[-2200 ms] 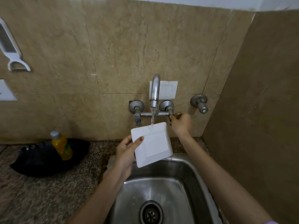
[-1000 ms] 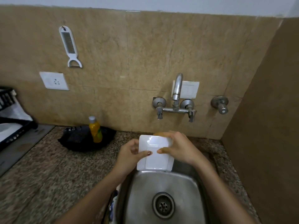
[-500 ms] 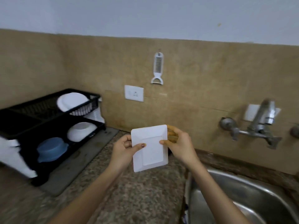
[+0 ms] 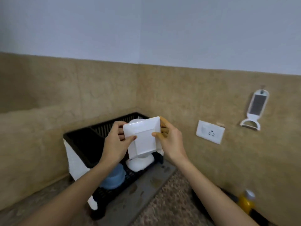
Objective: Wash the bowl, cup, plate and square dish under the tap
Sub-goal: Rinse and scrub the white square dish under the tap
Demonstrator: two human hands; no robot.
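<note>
Grip: left hand (image 4: 115, 144), right hand (image 4: 171, 142) hold square dish (image 4: 143, 139) | moved to rack (image 4: 84, 141)

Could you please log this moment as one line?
left hand grip: square dish | right hand grip: same | dish held before black rack

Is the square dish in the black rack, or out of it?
Out. The left hand and right hand grip the square dish by its edges, tilted, in front of the rack.

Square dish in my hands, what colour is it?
The square dish is plain white, with no pattern; the head view shows it best.
</note>
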